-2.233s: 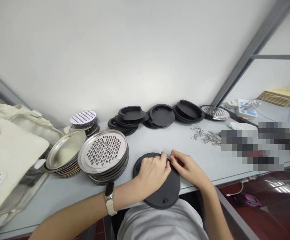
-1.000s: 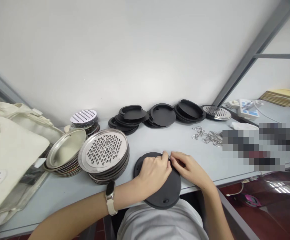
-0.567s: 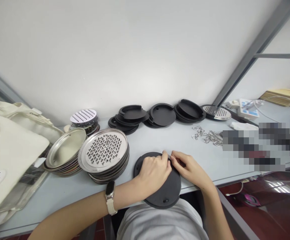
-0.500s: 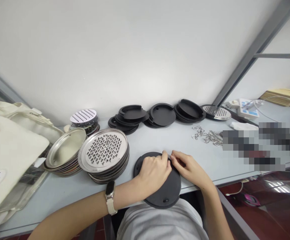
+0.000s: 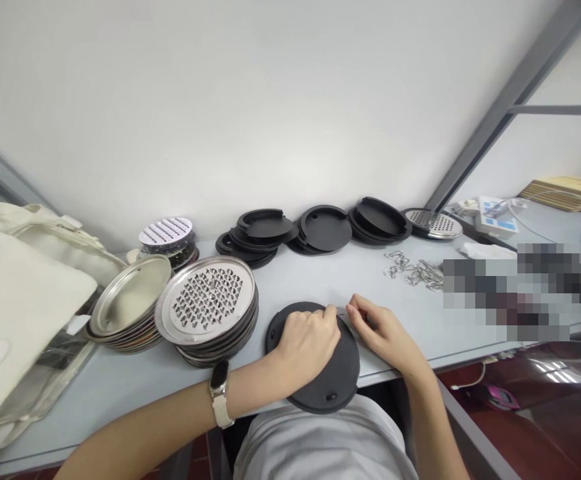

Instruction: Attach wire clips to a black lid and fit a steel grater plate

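Note:
A black round plastic disc [image 5: 327, 373] lies at the table's front edge, its near rim against my shirt. Two small dark studs or slots show near its rim. Across the disc lies my left hand [image 5: 307, 340], its fingers curled at the upper right rim and their tips hidden. Just beyond that rim, my right hand [image 5: 377, 330] is pinched, thumb and index finger together. A thin, small piece seems to show between the two hands, too small to name. To the right rests a pile of bent metal wire rings [image 5: 423, 275].
Left of the disc stand a stack of round metal graters [image 5: 213, 300] and a stack of metal dishes [image 5: 133, 300]. Several black round trays [image 5: 325, 230] line the wall. A cream bag [image 5: 25, 300] covers the left side. A finished-looking grater [image 5: 434, 224] lies at the back right.
My right hand has moved slightly right, leaving a small gap from my left hand. My left fingers have straightened a little at the disc's rim.

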Demonstrator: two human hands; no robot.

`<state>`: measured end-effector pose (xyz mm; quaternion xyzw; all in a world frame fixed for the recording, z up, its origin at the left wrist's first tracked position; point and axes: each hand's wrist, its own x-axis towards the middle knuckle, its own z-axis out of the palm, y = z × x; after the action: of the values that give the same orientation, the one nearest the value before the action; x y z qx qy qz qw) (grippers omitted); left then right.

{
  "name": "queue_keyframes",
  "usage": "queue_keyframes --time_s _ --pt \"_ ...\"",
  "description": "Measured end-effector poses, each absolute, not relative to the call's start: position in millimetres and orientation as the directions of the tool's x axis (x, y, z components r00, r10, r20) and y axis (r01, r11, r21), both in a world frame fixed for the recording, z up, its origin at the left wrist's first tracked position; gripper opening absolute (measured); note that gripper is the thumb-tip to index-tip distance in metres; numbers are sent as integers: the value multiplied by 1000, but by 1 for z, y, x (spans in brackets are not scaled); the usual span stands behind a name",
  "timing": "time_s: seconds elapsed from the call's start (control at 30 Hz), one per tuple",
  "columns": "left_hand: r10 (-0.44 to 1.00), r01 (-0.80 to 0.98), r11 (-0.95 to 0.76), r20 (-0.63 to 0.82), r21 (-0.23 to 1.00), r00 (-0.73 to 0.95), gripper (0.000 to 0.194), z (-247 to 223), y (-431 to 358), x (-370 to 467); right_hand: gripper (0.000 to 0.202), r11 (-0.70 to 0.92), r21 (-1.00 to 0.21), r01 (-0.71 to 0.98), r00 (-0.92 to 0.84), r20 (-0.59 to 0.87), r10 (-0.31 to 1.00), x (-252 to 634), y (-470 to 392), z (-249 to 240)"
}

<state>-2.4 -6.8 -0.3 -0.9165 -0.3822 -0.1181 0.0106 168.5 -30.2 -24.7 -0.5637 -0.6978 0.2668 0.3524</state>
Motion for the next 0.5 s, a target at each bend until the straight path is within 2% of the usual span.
queue_keyframes --time_s 0.33,0.5 --pt "788 791 -604 229 99 572 14 1 -10 0 25 226 -762 607 -138 180 974 166 -29 -21" --pt "794 795 -597 212 104 569 13 0 -9 -1 25 254 -742 620 -197 165 966 165 -27 -18"
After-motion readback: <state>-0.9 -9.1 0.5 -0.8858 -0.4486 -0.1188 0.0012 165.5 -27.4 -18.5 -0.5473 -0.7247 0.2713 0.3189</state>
